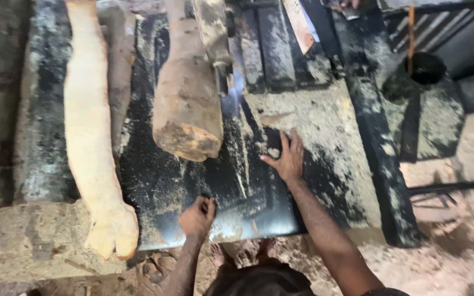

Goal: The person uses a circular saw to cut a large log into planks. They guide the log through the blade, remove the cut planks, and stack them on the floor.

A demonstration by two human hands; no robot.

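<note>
My right hand [287, 158] lies flat with fingers spread on the dark metal saw table [209, 181], which is dusted with sawdust. My left hand [197, 216] is curled into a fist near the table's front edge, knuckles on the metal; nothing shows in it. A short thick log [186, 104] rests on the table just beyond my hands, its cut end facing me. A long pale slab of wood [90, 137] lies to the left, running away from me.
A dark metal rail [377, 142] runs along the right of the table. A black bucket [424, 68] stands at the far right. Sawdust covers the floor [445, 257]. Another dark log [214, 33] lies behind the short one.
</note>
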